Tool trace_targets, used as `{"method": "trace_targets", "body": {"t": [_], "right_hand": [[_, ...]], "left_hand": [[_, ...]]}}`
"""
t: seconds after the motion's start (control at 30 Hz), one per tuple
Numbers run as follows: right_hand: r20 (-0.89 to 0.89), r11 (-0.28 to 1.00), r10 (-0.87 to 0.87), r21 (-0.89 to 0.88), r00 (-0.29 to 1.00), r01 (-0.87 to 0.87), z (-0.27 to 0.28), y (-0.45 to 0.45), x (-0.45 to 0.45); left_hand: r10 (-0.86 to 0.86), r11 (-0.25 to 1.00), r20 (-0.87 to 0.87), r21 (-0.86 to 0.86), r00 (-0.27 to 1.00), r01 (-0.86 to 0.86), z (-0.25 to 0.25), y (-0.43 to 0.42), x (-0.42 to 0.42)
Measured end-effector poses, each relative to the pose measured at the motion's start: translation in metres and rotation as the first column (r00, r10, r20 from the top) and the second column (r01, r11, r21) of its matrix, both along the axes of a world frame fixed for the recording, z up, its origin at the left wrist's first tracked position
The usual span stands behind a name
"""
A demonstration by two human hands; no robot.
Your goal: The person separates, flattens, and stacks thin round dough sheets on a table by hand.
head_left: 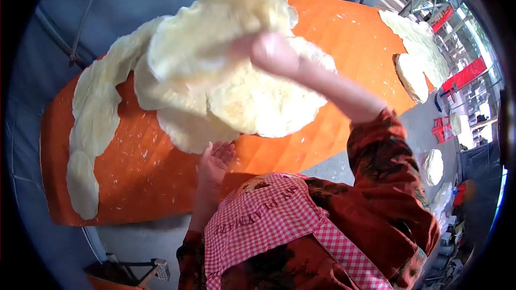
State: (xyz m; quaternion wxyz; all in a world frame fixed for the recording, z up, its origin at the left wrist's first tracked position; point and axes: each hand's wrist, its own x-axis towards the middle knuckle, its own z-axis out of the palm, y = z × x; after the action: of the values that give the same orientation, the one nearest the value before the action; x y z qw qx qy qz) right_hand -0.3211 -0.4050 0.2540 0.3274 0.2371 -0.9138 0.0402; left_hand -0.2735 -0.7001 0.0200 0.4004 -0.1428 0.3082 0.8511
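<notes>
head view | right grip blurred, closure can't be told | pale sheet left of and beyond it, stacked sheets below | left grip empty, fingers uncurled, by stack's near edge | sheet likely wants broad, even support

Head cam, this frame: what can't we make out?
All head view:
- Right hand: fingers lost in motion blur, grip unclear.
- Pile: partly hidden by the top sheet, count unclear.
- Lower-right clutter: too small and dim to identify.

Blurred right hand against pale sheet
</notes>
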Motion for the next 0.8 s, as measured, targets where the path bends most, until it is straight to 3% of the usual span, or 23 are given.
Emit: {"method": "trace_targets", "body": {"t": [0.1, 0.13, 0.2, 0.27, 0.3, 0.4, 0.53, 0.6, 0.67, 0.73, 0.8], "right_hand": [[0.274, 0.967, -0.228, 0.178, 0.934, 0.184, -0.132, 0.036, 0.057], [0.528, 0.927, -0.360, 0.298, 0.769, 0.229, -0.172, 0.044, 0.070], [0.303, 0.976, -0.181, -0.063, 0.936, 0.209, -0.280, 0.064, 0.097], [0.277, 0.970, -0.226, -0.028, 0.934, 0.243, -0.255, 0.058, 0.121], [0.328, 0.972, -0.168, -0.100, 0.930, 0.211, -0.255, 0.062, 0.121], [0.376, 0.985, -0.128, -0.060, 0.918, 0.161, -0.272, 0.078, 0.116], [0.494, 0.903, 0.029, -0.386, 0.869, 0.189, -0.201, 0.127, 0.124], [0.526, 0.704, -0.305, -0.437, 0.794, 0.560, -0.215, 0.177, 0.110], [0.433, 0.342, -0.620, -0.601, 0.654, 0.722, -0.231, 0.218, 0.104], [0.735, 0.207, -0.444, -0.472, 0.513, 0.857, -0.238, 0.238, 0.105], [0.895, 0.124, -0.263, -0.340, 0.361, 0.932, -0.239, 0.244, 0.102]], "left_hand": [[-0.044, 0.992, -0.008, -0.120, 0.999, 0.043, 0.004, 0.052, 0.010], [-0.038, 0.992, -0.004, -0.117, 0.999, 0.037, -0.004, 0.064, 0.009], [-0.071, 0.986, -0.086, -0.158, 0.994, 0.057, -0.012, 0.084, 0.009], [-0.087, 0.971, -0.106, -0.230, 0.991, 0.061, -0.015, 0.094, 0.008], [-0.087, 0.962, -0.105, -0.266, 0.991, 0.056, -0.014, 0.101, 0.011], [0.048, 0.921, 0.027, -0.388, 0.998, -0.034, -0.006, 0.125, 0.026], [0.108, 0.895, 0.100, -0.443, 0.989, -0.053, 0.001, 0.152, 0.035], [0.081, 0.892, 0.057, -0.450, 0.995, -0.047, -0.008, 0.151, 0.031], [0.107, 0.884, 0.061, -0.463, 0.992, -0.067, -0.019, 0.152, 0.025], [0.102, 0.877, 0.093, -0.478, 0.991, -0.045, -0.008, 0.160, 0.021], [0.085, 0.873, 0.129, -0.488, 0.988, -0.011, -0.012, 0.160, 0.012]]}}
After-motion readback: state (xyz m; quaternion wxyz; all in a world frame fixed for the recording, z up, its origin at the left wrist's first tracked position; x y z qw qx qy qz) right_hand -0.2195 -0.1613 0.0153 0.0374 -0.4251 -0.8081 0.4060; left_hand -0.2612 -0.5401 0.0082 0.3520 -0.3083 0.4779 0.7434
